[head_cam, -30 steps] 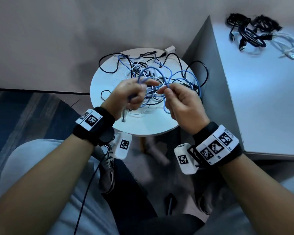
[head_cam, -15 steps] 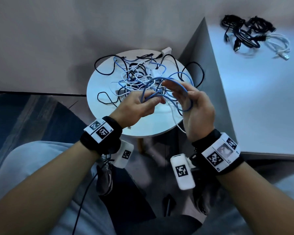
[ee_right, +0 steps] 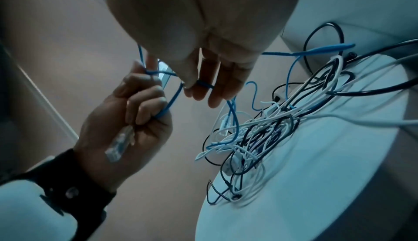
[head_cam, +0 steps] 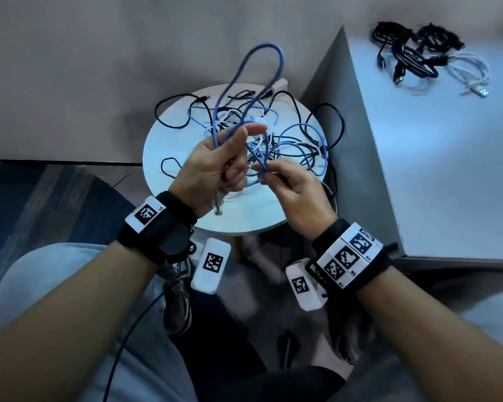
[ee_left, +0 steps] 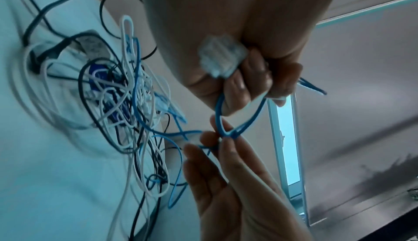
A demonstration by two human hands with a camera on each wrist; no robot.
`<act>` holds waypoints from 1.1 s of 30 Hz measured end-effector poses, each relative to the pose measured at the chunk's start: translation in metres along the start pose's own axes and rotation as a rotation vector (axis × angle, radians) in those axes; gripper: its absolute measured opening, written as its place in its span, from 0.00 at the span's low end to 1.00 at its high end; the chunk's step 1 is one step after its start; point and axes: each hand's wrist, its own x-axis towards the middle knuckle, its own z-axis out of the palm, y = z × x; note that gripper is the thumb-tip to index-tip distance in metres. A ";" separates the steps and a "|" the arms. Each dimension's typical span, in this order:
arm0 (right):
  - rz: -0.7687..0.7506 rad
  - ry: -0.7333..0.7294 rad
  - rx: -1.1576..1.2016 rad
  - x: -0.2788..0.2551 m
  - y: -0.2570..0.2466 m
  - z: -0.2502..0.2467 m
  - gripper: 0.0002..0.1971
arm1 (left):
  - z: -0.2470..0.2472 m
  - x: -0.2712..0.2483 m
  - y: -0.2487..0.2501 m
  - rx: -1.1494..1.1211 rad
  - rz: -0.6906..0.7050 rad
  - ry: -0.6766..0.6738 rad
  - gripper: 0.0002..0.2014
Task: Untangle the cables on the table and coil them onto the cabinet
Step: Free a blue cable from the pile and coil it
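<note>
A small round white bench point(head_cam: 186, 216) carries a tangle of cables point(head_cam: 276, 140). Above it, a blue cable point(head_cam: 235, 79) is gripped in the curled left hand point(head_cam: 212, 169) and pinched by the right hand point(head_cam: 296, 190). Coiled cables point(head_cam: 418, 53) lie on the cabinet point(head_cam: 447, 169) at right.

Room with cabinet point(head_cam: 436, 169), round table point(head_cam: 169, 146)

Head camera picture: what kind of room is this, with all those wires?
Probably an indoor room such as an office or a home, though that is uncertain. A small round white table holds tangled cables, a grey cabinet stands beside it against a plain wall, and the floor looks wooden.
</note>
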 end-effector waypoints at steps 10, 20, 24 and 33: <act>-0.010 0.048 0.472 0.004 -0.043 -0.013 0.08 | -0.003 -0.003 -0.019 0.943 0.009 -0.046 0.11; 0.025 -0.016 0.139 -0.004 -0.030 -0.019 0.24 | 0.004 0.000 -0.009 0.417 0.036 0.021 0.12; -0.093 -0.116 -0.136 -0.010 -0.019 -0.011 0.11 | 0.001 0.000 -0.002 0.226 -0.022 -0.023 0.13; -0.075 0.057 0.187 -0.006 -0.031 -0.013 0.06 | -0.005 0.001 0.000 0.511 0.072 0.145 0.19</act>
